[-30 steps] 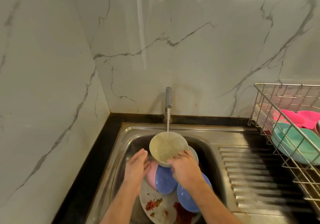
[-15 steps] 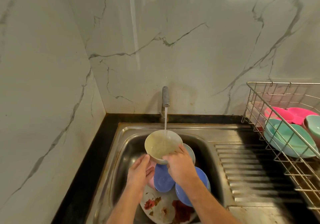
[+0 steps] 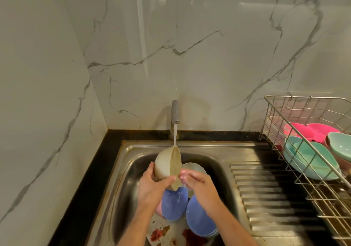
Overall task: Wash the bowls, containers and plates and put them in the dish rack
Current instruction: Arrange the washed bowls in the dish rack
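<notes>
**Cream bowl tipped under running tap in marble-walled kitchen corner**

You stand at a stainless steel sink (image 3: 131,169) set into a black countertop (image 3: 89,187), in a corner where two glossy white marble walls (image 3: 190,55) veined in grey meet. A short tap (image 3: 175,111) rises at the far edge of the basin and drops a thin stream of water (image 3: 175,135) onto the upper rim of the cream bowl (image 3: 165,165) you hold on its side, its opening facing right. Your left hand (image 3: 152,187) cups the bowl from beneath and behind, thumb curled up over its lower rim and fingers wrapped around the outside. Your right hand (image 3: 197,182) is just right of the bowl's mouth, wet fingers held together and nearly straight, tips near the rim; you cannot tell whether they touch it.

Below your hands the basin holds two blue bowls (image 3: 173,204) turned bottom-up, a pale bowl (image 3: 193,167) behind your right hand, and a floral plate (image 3: 163,232) at the near edge. A sliver of pink dish (image 3: 158,210) shows beside the left blue bowl.

To the right, the ribbed steel drainboard (image 3: 266,198) runs toward a wire dish rack (image 3: 303,150) on the counter. In the rack lie pink dishes (image 3: 311,132) at the far side and teal dishes (image 3: 311,160) nearer you, stacked loosely against one another.
</notes>
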